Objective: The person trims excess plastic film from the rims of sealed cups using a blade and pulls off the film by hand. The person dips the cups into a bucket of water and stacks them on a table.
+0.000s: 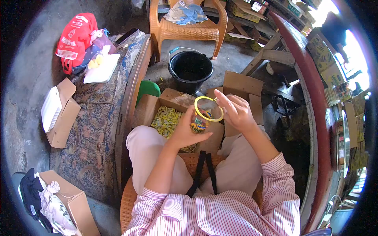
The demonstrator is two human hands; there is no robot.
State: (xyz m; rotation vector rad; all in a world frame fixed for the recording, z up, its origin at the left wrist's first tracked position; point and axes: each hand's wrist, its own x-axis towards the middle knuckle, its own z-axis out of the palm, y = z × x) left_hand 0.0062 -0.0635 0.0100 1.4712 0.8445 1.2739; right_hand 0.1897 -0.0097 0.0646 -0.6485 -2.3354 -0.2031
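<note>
My left hand (184, 131) is wrapped round a clear plastic cup (199, 122) with a colourful printed side, tilted in front of me above my knees. A bright yellow ring (196, 106) runs round the cup's mouth. On the far side of the mouth, my right hand (235, 113) has its fingertips closed at the yellow ring; its thumb is mostly hidden. Below the cup, between my knees, an open cardboard box (145, 111) holds a heap of yellow and whitish strips (167, 120).
A black bucket (191, 69) stands ahead, near a wicker chair (189, 34). Another open cardboard box (243, 83) is right of the strips. A patterned bench (94, 118) with a red bag (77, 39) lies left; a red-edged table (305, 78) runs along the right.
</note>
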